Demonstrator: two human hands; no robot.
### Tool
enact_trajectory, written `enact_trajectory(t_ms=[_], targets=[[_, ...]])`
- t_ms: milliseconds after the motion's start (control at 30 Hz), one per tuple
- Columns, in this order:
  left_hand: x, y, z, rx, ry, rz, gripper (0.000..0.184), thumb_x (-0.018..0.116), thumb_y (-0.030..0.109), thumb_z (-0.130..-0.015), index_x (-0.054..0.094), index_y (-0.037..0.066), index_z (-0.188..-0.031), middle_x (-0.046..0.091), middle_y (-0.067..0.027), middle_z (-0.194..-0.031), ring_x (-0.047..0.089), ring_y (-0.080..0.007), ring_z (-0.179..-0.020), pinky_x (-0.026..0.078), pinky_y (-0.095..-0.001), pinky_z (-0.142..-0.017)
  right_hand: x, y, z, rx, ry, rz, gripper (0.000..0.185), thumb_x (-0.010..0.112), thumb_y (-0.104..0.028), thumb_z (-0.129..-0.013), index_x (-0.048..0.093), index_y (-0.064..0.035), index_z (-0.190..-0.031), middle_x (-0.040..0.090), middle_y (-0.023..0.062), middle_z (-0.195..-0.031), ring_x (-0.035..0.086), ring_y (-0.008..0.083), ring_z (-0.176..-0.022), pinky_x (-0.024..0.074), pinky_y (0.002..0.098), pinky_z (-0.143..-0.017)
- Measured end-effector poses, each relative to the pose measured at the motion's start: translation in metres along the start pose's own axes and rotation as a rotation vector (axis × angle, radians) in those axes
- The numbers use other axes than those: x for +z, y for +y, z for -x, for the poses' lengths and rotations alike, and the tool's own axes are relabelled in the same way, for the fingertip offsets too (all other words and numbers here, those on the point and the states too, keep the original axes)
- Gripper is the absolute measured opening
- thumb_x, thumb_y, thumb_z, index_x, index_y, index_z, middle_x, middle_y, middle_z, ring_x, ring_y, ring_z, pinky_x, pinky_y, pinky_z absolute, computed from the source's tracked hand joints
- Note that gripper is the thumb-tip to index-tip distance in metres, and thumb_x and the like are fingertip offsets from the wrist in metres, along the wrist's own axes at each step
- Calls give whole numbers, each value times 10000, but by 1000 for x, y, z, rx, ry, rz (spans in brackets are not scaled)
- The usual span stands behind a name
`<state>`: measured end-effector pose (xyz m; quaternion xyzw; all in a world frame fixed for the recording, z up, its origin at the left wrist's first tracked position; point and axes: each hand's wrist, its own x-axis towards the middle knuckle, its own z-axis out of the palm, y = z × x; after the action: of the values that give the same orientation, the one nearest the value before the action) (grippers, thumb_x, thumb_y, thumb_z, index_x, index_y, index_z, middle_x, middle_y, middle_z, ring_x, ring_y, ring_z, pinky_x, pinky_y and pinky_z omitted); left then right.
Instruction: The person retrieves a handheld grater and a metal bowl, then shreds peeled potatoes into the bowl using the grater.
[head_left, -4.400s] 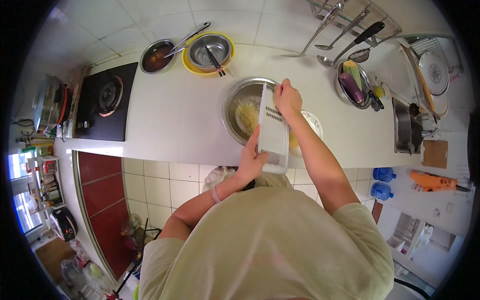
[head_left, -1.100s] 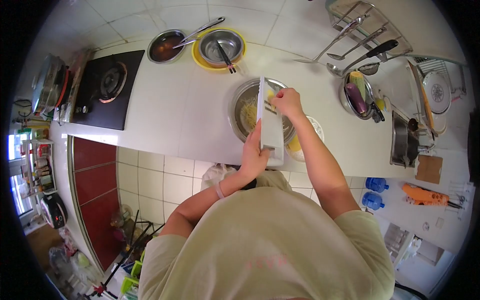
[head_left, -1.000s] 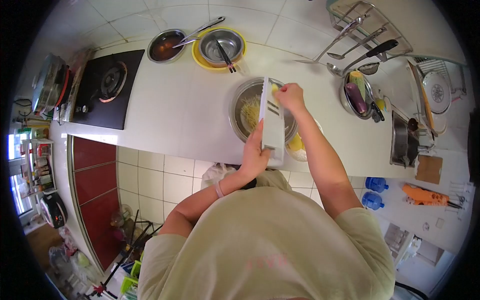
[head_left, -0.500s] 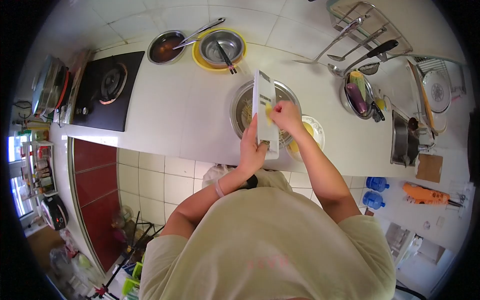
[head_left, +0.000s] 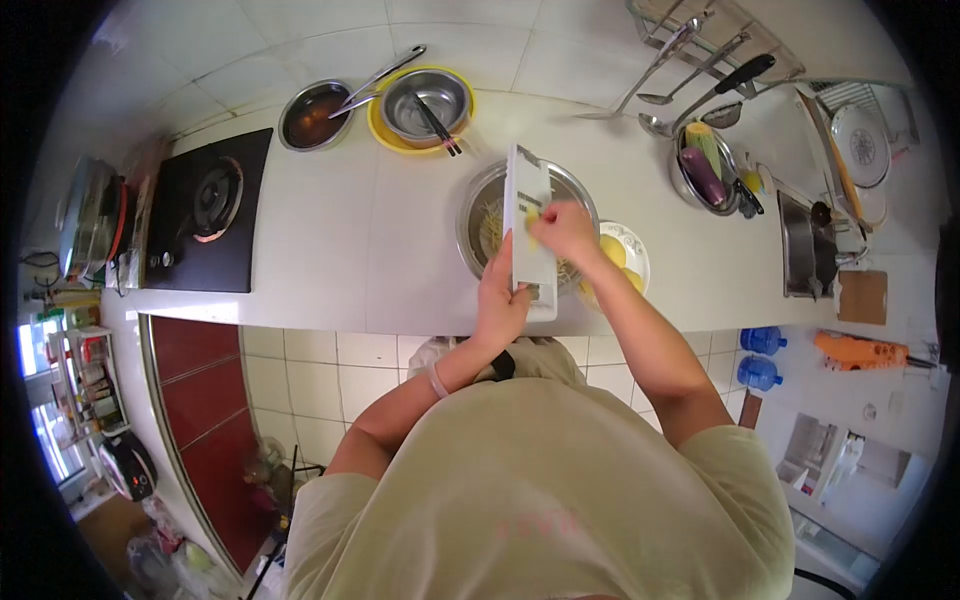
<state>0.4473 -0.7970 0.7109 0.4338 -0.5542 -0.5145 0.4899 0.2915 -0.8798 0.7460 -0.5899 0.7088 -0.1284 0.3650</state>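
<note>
"How's your grip?"

"Your left hand [head_left: 502, 303] grasps the grater [head_left: 534, 268], mid-frame, by its lower end: probably light, stiff, best held there. Your right hand [head_left: 566, 232] pinches a yellow piece [head_left: 532, 218], likely slippery, against its face."

"Containers?"

"Shreds [head_left: 490, 232] in the steel bowl [head_left: 463, 222] below; yellow chunks [head_left: 613, 249] on the plate [head_left: 641, 262] at right; upper left, brown liquid [head_left: 315, 122]."

The person [head_left: 652, 340] wears a beige short-sleeved T-shirt [head_left: 540, 450] with faint pink lettering [head_left: 537, 525] and a slim, pale bracelet [head_left: 437, 380].
</note>
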Motion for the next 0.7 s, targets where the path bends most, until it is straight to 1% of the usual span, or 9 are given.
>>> enact_trajectory(t_ms=[67,200,267,300,367,400,467,533,700], targets=[[-4,6,2,-20,-58,-33,798,475,-132,-711,290,40,-1469,517,-242,-1232,526,-353,-1150,426,-364,-961,1,2,-15,51,172,-13,286,711,-283,-653,696,-5,-720,661,192,-687,661,313,-657,527,381,-654],[-9,11,5,16,-126,-78,792,481,-123,-719,289,44,-1470,518,-237,-1216,544,-352,-1101,440,-361,-935,-8,13,-65,133,356,-68,288,715,-282,-649,699,-5,-726,674,186,-716,665,296,-668,526,382,-654],[-16,8,7,31,-163,-114,785,483,-120,-725,287,39,-1469,518,-236,-1215,547,-348,-1098,440,-358,-934,-6,34,-82,285,345,-156,249,704,-255,-673,685,-8,-698,652,118,-617,606,171,-553,497,345,-570],[-19,5,8,-6,-160,-61,778,481,-118,-731,285,35,-1468,516,-236,-1225,544,-345,-1113,436,-357,-941,-7,30,-73,294,353,-161,249,704,-255,-673,685,-8,-698,652,118,-617,606,171,-553,497,345,-570],[-24,-3,5,-39,-169,-8,771,479,-117,-737,283,31,-1468,514,-235,-1236,541,-341,-1129,433,-356,-948,-10,11,-35,236,121,-84,279,717,-289,-656,708,-22,-734,682,178,-735,677,263,-702,523,386,-652],[-25,-8,2,-57,-147,56,765,478,-118,-742,282,28,-1468,509,-230,-1255,528,-330,-1160,418,-350,-969,3,4,-8,184,123,-69,277,712,-292,-661,709,-24,-733,680,177,-728,677,265,-696,523,385,-650],[-29,-10,-4,-84,-163,121,759,477,-118,-748,281,24,-1467,504,-224,-1275,516,-319,-1192,404,-345,-990,19,-3,13,162,144,-67,276,707,-295,-667,710,-26,-732,679,175,-721,678,266,-690,522,385,-648],[-30,-9,-6,-80,-206,104,757,470,-132,-747,280,15,-1465,488,-213,-1317,482,-296,-1243,367,-325,-1029,23,-3,15,194,248,-48,286,712,-276,-671,695,0,-742,685,122,-696,648,205,-621,516,324,-625],[-30,-6,12,-159,-315,139,761,479,-155,-750,283,14,-1465,462,-188,-1368,450,-246,-1273,342,-310,-1051,-5,14,-34,369,405,-155,313,716,-271,-660,701,8,-802,686,137,-726,652,217,-643,526,332,-642]])
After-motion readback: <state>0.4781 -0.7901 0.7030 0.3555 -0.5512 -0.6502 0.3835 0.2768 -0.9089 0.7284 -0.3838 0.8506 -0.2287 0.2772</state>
